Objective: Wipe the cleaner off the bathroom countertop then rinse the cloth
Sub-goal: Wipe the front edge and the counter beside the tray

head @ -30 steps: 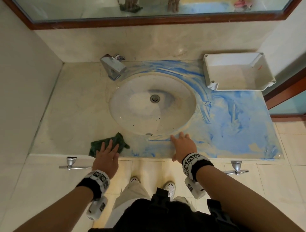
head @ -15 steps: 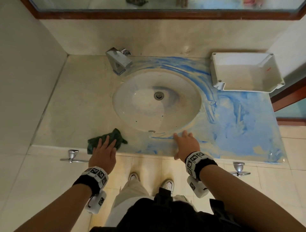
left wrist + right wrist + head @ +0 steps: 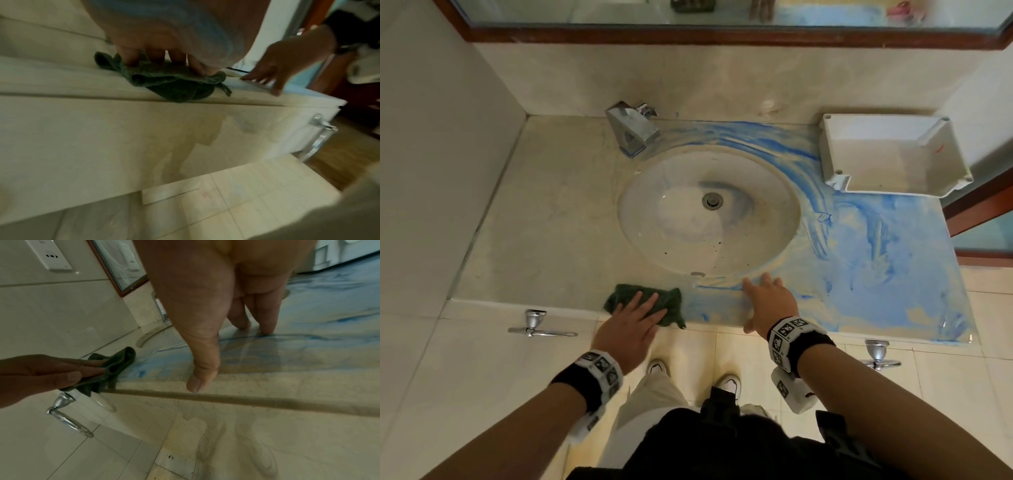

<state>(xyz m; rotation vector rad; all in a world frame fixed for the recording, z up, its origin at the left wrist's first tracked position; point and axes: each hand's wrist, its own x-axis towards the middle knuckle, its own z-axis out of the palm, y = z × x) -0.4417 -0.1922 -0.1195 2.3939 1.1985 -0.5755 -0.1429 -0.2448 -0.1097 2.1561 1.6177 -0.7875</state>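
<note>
Left hand (image 3: 631, 320) lies flat, fingers extended, pressing one green cloth (image 3: 671, 301) onto the front edge of the countertop (image 3: 544, 246). Right hand (image 3: 770, 305) rests open, fingers spread, on the same edge, holding nothing. The blue cleaner (image 3: 876, 257) starts just right of the cloth, passes under the right hand and spreads far beyond it, behind the one sink (image 3: 709, 212). The wipe likely runs rightward; the one tap (image 3: 631, 132) stands ahead of the left hand.
</note>
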